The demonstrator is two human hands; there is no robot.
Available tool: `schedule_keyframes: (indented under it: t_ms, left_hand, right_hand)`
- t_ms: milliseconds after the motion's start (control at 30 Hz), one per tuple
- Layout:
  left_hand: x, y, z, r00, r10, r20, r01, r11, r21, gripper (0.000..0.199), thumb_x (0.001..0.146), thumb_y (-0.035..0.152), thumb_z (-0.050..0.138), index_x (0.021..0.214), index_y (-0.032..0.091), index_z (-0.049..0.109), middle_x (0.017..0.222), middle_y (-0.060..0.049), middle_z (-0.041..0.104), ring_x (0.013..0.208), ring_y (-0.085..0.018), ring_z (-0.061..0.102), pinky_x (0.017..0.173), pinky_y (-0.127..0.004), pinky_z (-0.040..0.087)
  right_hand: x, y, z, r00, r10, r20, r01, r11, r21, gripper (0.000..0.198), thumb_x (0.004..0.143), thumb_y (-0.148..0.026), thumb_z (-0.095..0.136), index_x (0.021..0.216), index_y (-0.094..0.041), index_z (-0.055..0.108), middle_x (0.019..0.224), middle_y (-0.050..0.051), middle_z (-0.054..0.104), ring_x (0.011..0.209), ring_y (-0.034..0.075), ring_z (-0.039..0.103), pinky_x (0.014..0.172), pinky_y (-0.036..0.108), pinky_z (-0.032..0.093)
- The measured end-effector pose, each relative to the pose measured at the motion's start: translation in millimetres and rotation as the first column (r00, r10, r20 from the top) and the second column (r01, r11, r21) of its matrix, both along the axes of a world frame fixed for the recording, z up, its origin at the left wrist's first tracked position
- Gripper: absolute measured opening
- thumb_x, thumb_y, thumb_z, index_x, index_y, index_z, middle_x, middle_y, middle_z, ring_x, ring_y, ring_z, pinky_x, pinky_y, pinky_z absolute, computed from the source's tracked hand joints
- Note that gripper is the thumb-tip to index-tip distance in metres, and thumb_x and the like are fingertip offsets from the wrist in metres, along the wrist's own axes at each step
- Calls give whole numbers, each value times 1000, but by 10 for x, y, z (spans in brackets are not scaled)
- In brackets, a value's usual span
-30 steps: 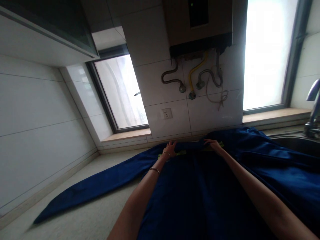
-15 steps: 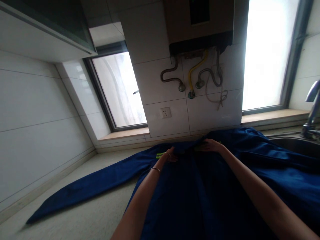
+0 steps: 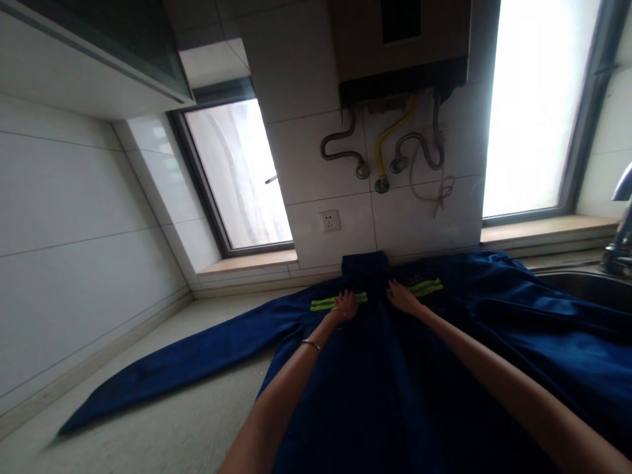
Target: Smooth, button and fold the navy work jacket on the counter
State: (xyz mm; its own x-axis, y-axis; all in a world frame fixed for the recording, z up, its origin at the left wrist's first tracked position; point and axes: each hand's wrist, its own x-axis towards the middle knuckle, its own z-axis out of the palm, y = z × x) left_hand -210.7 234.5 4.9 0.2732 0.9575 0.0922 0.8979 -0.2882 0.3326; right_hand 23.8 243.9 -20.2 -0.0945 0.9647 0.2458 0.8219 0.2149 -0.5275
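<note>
A dark blue work jacket (image 3: 345, 382) with yellow-green reflective strips lies spread front up over the counter. Its collar (image 3: 365, 263) stands up against the tiled wall. My left hand (image 3: 347, 305) rests on the left strip, fingers spread and open on the cloth. My right hand (image 3: 403, 299) lies beside the front opening, at the inner end of the right strip (image 3: 427, 287). Its fingers are stretched out and apart, touching the cloth. One sleeve (image 3: 172, 362) stretches out to the left; the right side of the jacket reaches over towards the sink.
The pale counter (image 3: 217, 401) runs beneath the jacket. At the right are a sink (image 3: 567, 280) and a faucet (image 3: 619, 230). A water heater (image 3: 402, 52) with hoses hangs on the wall above a socket (image 3: 329, 220). Two windows flank it, and a cabinet (image 3: 99, 59) overhangs at upper left.
The collar, folded down before, now stands up against the wall. Both strips show more fully. My right hand has moved left and slightly down; my left hand has moved slightly right and flattened on the cloth.
</note>
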Motion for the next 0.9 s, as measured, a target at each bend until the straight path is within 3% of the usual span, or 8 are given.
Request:
schedule_keyframes:
  t_ms: [100, 233, 533, 633, 767, 900]
  left_hand:
    - [-68, -206, -209, 979, -65, -193, 67, 998, 2, 60, 88, 50, 33, 141, 23, 30, 150, -10, 20, 137, -37, 9, 105, -62, 10]
    - [-80, -329, -288, 971, -48, -236, 54, 998, 19, 65, 86, 60, 21, 143, 28, 24, 152, -8, 12, 137, -37, 6, 104, -63, 9]
    - [-18, -256, -162, 971, -23, -237, 26, 1000, 11, 62, 87, 57, 23, 143, 29, 25, 152, -6, 14, 138, -34, 8, 105, -60, 11]
    - [5, -300, -106, 971, -3, -241, 11, 999, 32, 60, 87, 55, 26, 141, 29, 29, 151, -6, 19, 137, -34, 13, 105, -59, 14]
    - [49, -500, 19, 963, 52, -264, 3, 979, 202, 50, 87, 40, 35, 132, 21, 42, 145, -11, 32, 132, -33, 26, 105, -51, 23]
    - [82, -864, 166, 964, 54, -261, 24, 957, 288, 43, 85, 28, 38, 126, 15, 47, 139, -15, 38, 128, -31, 33, 103, -46, 27]
  right_hand:
    - [-62, -214, -101, 965, -60, 257, 63, 998, -3, 56, 87, -41, 43, 137, -16, 39, 145, 21, 25, 127, 42, 31, 98, 61, 22]
    - [-143, -397, -163, 902, -91, 421, 92, 996, 19, 56, 90, -49, 34, 139, -24, 37, 145, 18, 29, 127, 44, 28, 95, 65, 18]
    - [-169, -315, -58, 909, -84, 409, 110, 993, -41, 61, 90, -54, 27, 142, -23, 30, 146, 16, 25, 131, 39, 23, 98, 61, 15]
    - [-189, -401, 65, 912, -108, 395, 110, 994, 17, 54, 91, -45, 32, 139, -20, 37, 145, 16, 29, 129, 36, 27, 99, 56, 21]
    - [-272, -742, 268, 931, -139, 337, 79, 979, 186, 44, 89, -22, 35, 131, -19, 45, 141, 13, 34, 125, 28, 33, 98, 40, 29]
    - [-333, -1366, 454, 974, -67, 215, 40, 991, 128, 49, 84, -21, 42, 134, -22, 40, 125, 11, 49, 108, 23, 49, 82, 29, 40]
